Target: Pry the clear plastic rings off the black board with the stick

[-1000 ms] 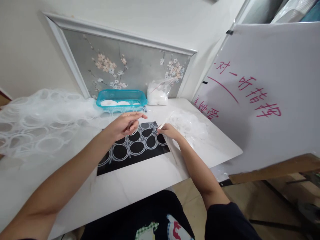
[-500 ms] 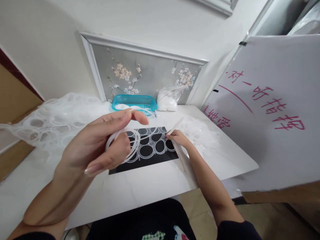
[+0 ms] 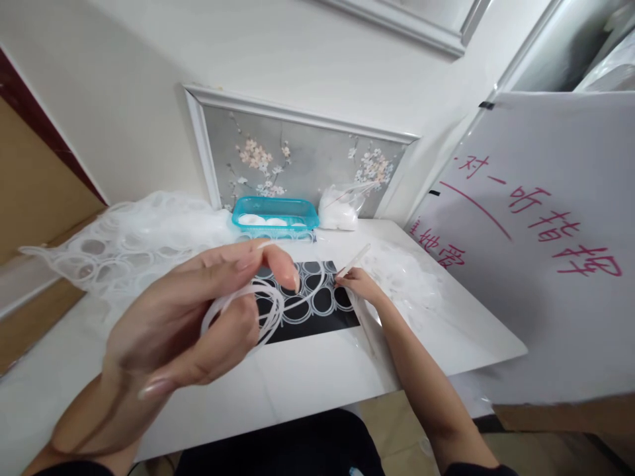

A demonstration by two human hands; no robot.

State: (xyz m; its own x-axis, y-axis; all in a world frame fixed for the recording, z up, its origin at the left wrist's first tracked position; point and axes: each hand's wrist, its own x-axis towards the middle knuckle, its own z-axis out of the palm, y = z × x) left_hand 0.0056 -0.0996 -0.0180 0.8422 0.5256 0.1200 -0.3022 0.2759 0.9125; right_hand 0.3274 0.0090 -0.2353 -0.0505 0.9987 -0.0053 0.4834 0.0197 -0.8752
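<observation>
White tabletop [image 3: 307,377] set against a pale wall, with a framed flower picture [image 3: 297,162] leaning at the back edge. On the tabletop lies a black mat [image 3: 317,324], and on the mat rests a sheet of joined clear rings [image 3: 317,301]. Left hand [image 3: 198,317], raised close to the camera above the near left part of the mat: fingers curled, thumb and forefinger brought together on a loose clear ring [image 3: 248,307], whose loops hang between the fingers and trail down toward the mat. Right hand [image 3: 360,284], resting at the right edge of the mat: fingers closed around a thin white stick [image 3: 353,259], which slants up and to the right, its lower tip at the ring sheet. Behind the mat, near the picture, stands a blue tray [image 3: 275,215] holding white round pieces; just to its right sits a clear bag [image 3: 340,208] of white material. A large heap of clear ring netting [image 3: 129,241] covers the left part of the tabletop and spills over its edge. A smaller pile of clear scraps [image 3: 401,271] lies to the right of the right hand. A white board [image 3: 546,264] with red handwriting stands tilted at the right side of the table.
</observation>
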